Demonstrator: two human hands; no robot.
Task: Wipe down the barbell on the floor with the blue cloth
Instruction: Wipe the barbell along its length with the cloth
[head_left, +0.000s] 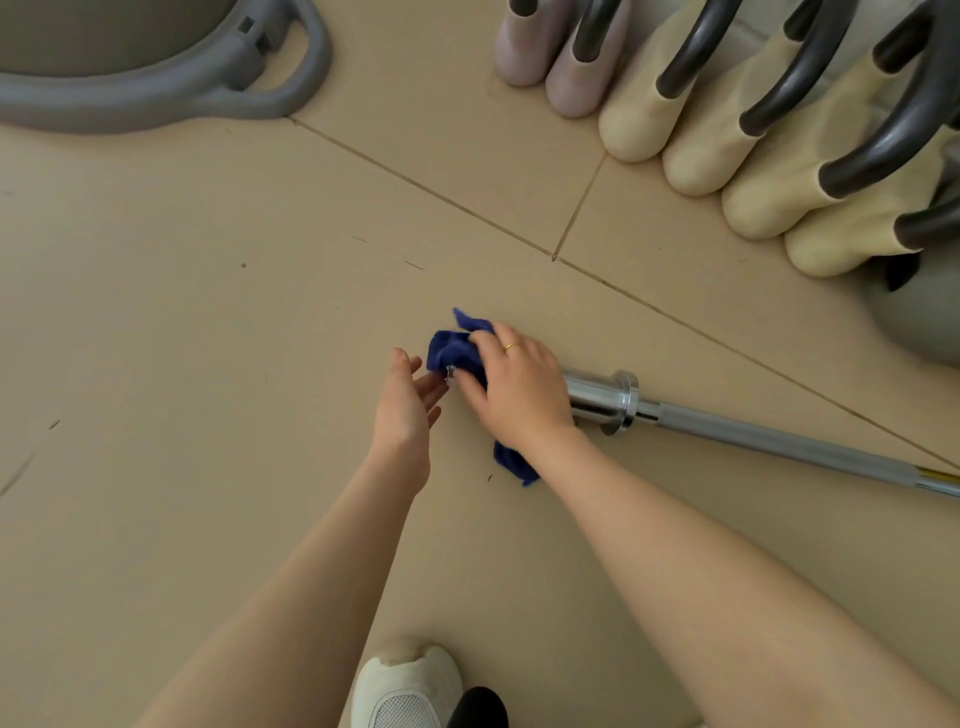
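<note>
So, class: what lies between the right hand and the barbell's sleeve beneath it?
The blue cloth, in the head view. The right hand presses it round the barbell sleeve's end.

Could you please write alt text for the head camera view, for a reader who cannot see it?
A person's right hand grips a blue cloth around the end of a steel barbell lying on a beige floor, while the open left hand hovers beside it.
</note>
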